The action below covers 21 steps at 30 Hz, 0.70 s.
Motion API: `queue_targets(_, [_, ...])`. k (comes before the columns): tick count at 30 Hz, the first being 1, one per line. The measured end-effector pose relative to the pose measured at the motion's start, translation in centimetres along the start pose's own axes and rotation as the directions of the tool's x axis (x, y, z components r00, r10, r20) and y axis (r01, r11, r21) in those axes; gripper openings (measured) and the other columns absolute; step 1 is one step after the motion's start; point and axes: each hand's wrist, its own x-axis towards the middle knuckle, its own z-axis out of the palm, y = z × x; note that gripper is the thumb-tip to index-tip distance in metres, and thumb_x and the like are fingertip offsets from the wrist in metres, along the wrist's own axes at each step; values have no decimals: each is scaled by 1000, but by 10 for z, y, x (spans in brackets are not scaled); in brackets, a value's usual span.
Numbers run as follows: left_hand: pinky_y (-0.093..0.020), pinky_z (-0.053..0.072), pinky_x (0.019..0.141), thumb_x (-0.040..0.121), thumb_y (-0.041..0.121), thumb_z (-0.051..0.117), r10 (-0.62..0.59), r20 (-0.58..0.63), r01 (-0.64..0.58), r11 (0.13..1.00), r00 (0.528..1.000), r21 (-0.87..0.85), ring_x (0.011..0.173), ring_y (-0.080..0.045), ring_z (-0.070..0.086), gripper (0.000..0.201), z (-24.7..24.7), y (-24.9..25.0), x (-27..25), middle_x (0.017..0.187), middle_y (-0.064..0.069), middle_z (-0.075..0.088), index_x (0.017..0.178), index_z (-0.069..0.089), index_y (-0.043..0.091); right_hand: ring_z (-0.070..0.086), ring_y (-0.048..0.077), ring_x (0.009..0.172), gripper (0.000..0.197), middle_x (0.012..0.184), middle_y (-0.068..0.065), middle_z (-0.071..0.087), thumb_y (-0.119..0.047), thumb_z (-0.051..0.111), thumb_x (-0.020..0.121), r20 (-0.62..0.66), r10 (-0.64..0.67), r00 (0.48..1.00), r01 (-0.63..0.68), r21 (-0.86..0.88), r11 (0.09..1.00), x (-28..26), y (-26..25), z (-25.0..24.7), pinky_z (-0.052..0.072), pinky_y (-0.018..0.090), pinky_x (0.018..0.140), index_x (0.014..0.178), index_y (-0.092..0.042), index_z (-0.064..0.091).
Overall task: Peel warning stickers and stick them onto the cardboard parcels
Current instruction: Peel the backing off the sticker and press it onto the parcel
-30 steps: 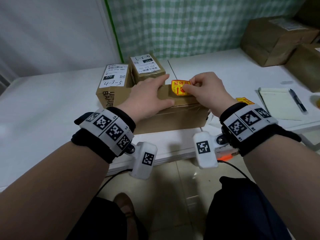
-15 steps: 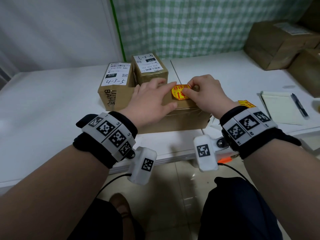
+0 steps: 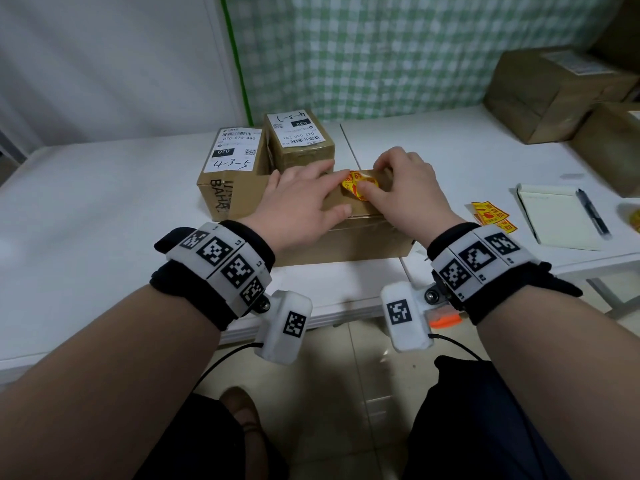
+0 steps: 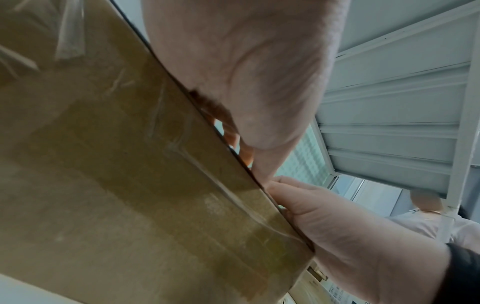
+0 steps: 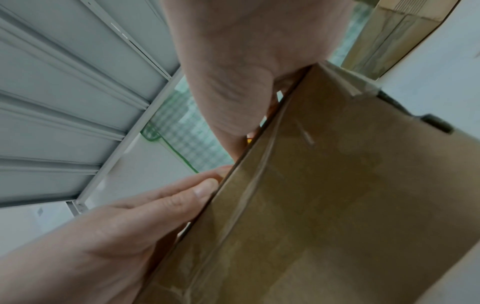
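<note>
A brown cardboard parcel (image 3: 346, 240) lies at the table's front edge. On its top sits a red and yellow warning sticker (image 3: 355, 185), slightly wrinkled. My left hand (image 3: 304, 202) lies flat on the parcel top with straight fingers, its index fingertip touching the sticker's left edge. My right hand (image 3: 401, 188) is curled over the sticker's right side, with the thumb on it and the index at its far edge. The wrist views show the parcel's taped side (image 4: 130, 164) (image 5: 337, 205) with both hands above its top edge. Two labelled parcels (image 3: 232, 168) (image 3: 299, 140) stand just behind.
Loose warning stickers (image 3: 490, 214) lie right of the parcel, beside a notepad (image 3: 554, 220) with a pen (image 3: 590, 211). Larger cardboard boxes (image 3: 550, 95) (image 3: 609, 147) fill the back right. The white table (image 3: 86, 237) stretches left. A checked wall stands behind.
The sticker has gone from held above the parcel down onto its top. My left index finger has slid up to the sticker's left edge, and my right thumb now lies on it.
</note>
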Motion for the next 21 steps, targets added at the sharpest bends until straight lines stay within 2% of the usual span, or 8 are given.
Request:
queue_targets(3, [-53,8,114,91,52,40,6,-7,-6,1000,1000,-6,142,-26,13,60,1,1,0,157,7,15,145,20,36,35,28,128,50,135,8,45,-45,57,86,-59,-49,997,46,-47,998,-4,1,0,32,36,102,129,-22,46])
queue_targets(5, [-55,9,114,91,50,41,12,-20,-12,1000,1000,-9,142,-25,13,59,2,1,0,157,7,15,145,21,36,29,30,135,51,145,11,38,-48,50,89,-102,-175,979,161,-132,978,-11,0,3,24,40,111,135,-26,46])
queue_targets(7, [-57,11,112,91,48,41,27,-35,-27,1000,999,2,142,-27,15,57,2,2,0,156,7,16,144,25,34,28,33,137,50,150,13,33,-49,42,90,-84,-304,949,284,-191,940,-19,-3,5,19,49,114,135,-29,48])
queue_targets(9, [-59,12,111,91,45,40,36,-37,-36,999,999,10,141,-28,16,53,2,3,1,156,7,17,141,32,31,27,35,139,51,153,13,30,-51,34,90,-36,-370,928,350,-250,903,-25,-4,8,15,53,115,135,-31,49])
queue_targets(13, [-56,5,114,93,47,35,7,-15,-6,1000,1000,19,143,-24,12,55,4,3,0,156,9,16,145,25,32,20,34,142,63,158,8,20,-57,17,88,46,-315,948,311,-337,889,-29,0,8,7,52,116,136,-30,48])
queue_targets(16, [-55,5,114,93,49,33,8,-9,-8,1000,1000,26,143,-23,11,56,4,2,0,156,9,16,146,21,33,14,33,145,69,160,6,12,-62,10,87,105,-271,957,291,-387,875,-29,1,7,4,52,116,140,-32,41])
queue_targets(21, [-54,3,115,93,51,34,-5,16,5,999,1000,32,143,-22,9,58,2,3,0,157,9,14,147,19,31,4,29,147,70,161,6,3,-65,15,91,119,-102,988,144,-431,891,-27,8,-1,1,52,117,147,-24,27])
